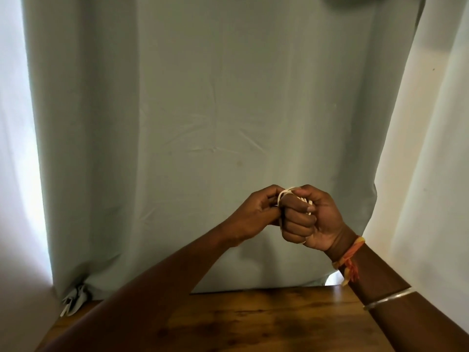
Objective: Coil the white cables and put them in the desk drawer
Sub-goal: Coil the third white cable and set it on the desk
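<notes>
Right hand [308, 219]: fist closed around coiled white cable [286, 192]
Left hand [256, 212]: fingers pinched its loop
Left: drawer stowing

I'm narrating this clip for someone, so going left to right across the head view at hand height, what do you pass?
Bright white curtain → grey-green curtain → left hand → white cable looped between the hands → right hand → orange thread wristband → white fabric at the right.
</notes>
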`<state>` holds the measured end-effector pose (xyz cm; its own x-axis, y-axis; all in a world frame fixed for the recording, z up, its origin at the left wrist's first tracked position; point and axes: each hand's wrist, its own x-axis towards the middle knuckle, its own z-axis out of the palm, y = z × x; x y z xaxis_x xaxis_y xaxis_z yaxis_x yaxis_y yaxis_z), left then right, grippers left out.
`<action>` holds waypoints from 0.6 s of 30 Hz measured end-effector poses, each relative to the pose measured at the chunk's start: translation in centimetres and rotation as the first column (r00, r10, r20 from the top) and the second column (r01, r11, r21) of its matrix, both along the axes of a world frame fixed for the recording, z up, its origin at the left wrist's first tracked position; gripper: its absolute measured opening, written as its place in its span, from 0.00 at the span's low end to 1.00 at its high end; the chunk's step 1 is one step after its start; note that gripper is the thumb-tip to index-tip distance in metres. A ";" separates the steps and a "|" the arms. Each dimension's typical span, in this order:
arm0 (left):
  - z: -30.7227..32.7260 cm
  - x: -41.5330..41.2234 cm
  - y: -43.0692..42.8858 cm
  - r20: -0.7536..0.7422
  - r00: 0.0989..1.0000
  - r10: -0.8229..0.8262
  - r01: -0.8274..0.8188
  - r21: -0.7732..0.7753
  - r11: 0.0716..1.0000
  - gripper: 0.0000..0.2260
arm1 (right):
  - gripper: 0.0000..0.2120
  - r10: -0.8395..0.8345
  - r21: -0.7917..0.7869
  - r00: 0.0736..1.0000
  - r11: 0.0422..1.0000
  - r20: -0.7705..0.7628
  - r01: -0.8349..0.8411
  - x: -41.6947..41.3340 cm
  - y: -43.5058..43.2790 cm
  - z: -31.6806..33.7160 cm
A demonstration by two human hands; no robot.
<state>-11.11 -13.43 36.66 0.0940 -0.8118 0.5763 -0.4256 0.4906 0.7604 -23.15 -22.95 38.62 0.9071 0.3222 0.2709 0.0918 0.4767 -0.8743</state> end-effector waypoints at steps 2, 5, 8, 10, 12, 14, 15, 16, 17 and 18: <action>0.0 0.0 -0.3 0.027 0.999 0.020 -0.020 0.000 1.000 0.12 | 0.17 -0.013 -0.018 1.000 1.000 -0.007 0.013 0.0 -0.5 0.0; 0.6 0.4 -0.7 0.066 0.997 0.034 -0.035 0.012 0.999 0.11 | 0.16 -0.046 -0.066 0.999 0.997 -0.013 0.045 0.3 -1.1 -0.2; 1.4 1.4 -1.0 0.087 0.996 -0.014 0.008 0.063 0.998 0.08 | 0.16 -0.098 -0.129 0.995 0.987 -0.011 0.096 0.5 -1.6 -0.3; 1.8 1.9 -1.0 0.118 0.993 -0.011 0.003 0.070 0.998 0.05 | 0.17 -0.141 -0.190 0.990 0.973 -0.021 0.134 0.8 -1.9 -0.1; 2.0 2.3 -1.1 0.140 0.990 0.010 -0.017 0.048 0.999 0.04 | 0.19 -0.223 -0.303 0.975 0.930 -0.021 0.206 1.0 -1.9 0.3; 2.2 2.8 -1.2 0.158 0.986 0.058 -0.060 0.006 0.998 0.04 | 0.22 -0.336 -0.434 0.942 0.847 0.010 0.307 1.3 -1.7 0.9; 2.3 3.0 -1.2 0.167 0.982 0.087 -0.085 -0.018 0.996 0.04 | 0.23 -0.384 -0.485 0.922 0.800 0.040 0.354 1.4 -1.4 1.3; 2.5 3.3 -1.2 0.176 0.978 0.111 -0.106 -0.042 0.994 0.05 | 0.23 -0.422 -0.527 0.903 0.751 0.083 0.399 1.4 -1.1 1.7; 2.7 3.6 -1.2 0.185 0.974 0.132 -0.122 -0.064 0.990 0.05 | 0.24 -0.454 -0.563 0.881 0.697 0.134 0.445 1.5 -0.7 2.0; 2.9 3.9 -1.1 0.194 0.970 0.148 -0.134 -0.083 0.987 0.05 | 0.25 -0.482 -0.594 0.856 0.638 0.189 0.490 1.6 -0.4 2.3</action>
<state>-7.24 -14.51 39.53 0.0830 -0.7563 0.6490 -0.6333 0.4628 0.6203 -21.60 -23.30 40.90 0.9790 -0.0691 0.1919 0.1674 -0.2651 -0.9496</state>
